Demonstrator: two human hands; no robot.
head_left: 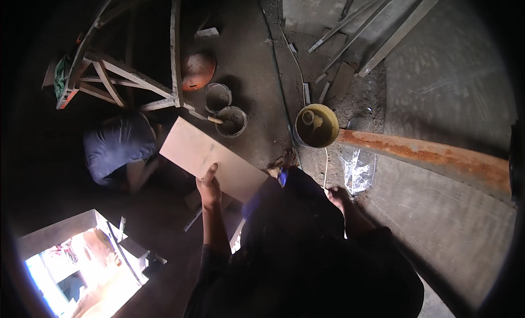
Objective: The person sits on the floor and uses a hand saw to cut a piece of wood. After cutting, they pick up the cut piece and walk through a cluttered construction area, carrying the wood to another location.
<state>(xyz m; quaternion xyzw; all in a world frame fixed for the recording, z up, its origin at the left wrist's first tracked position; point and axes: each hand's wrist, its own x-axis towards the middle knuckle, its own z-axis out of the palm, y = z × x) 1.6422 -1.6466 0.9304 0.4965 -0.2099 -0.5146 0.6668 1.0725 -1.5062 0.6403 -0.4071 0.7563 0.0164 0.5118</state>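
Note:
My left hand [208, 188] is closed on a flat, beige rectangular tile [191, 146], its thumb lying on the upper face and its fingers hidden beneath. The tile is tilted, running from upper left down toward my body. On the other side of me, my right hand [337, 198] hangs low beside my dark clothing, near a thin white cord [326, 167]. Its fingers are dim and partly hidden, so whether it grips anything does not show.
A person [120, 146] bends down at the left, below a wooden trestle [136, 77]. Two mortar buckets [231, 121] and an orange basin [198, 71] stand ahead. A yellow bucket [334, 121] touches a rusty-orange beam [426, 153]; clear plastic [358, 167] lies nearby. Bright opening [82, 271] lower left.

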